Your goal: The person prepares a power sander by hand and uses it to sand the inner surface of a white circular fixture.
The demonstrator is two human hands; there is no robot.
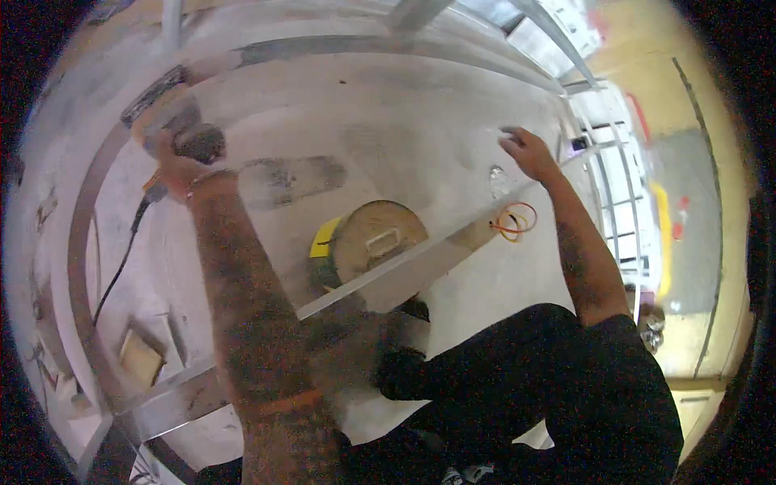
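My left hand (176, 166) reaches out to the far left, wrapped round a corded power tool (166, 121) with an orange and black body. Motion blurs the tool, so its exact kind is unclear. From its rear a black cord (121, 263) trails toward me. My right hand (531, 155) hovers over the right side of the pale floor, its fingers loosely bent and apart with nothing between them. Between my arms stands a round lidded bucket (388, 230) with a yellow and green side and a pale handle on top.
A metal rail (420, 267) crosses diagonally in front of my legs, partly hiding the bucket. Orange and yellow wire loops (514, 221) hang by it. A curved-looking frame rail (81, 218) borders the left, and a wooden block (141, 357) lies at lower left. Metal framing (618, 194) stands at right.
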